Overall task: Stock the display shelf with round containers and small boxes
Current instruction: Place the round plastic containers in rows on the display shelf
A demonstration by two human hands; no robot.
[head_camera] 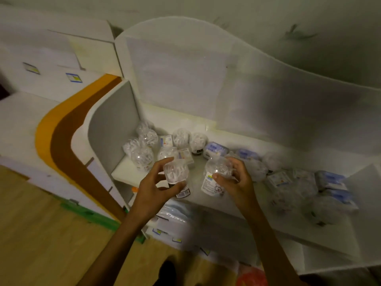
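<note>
Head view: left hand (153,189) and right hand (237,180) each grip one round container (176,172).

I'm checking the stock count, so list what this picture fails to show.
- Head view: labels on the container in the left hand and the one in the right hand are too small to read.
- Right-end containers are motion-blurred; uncountable.
- Lower shelf packs are partly hidden by the forearms.
</note>
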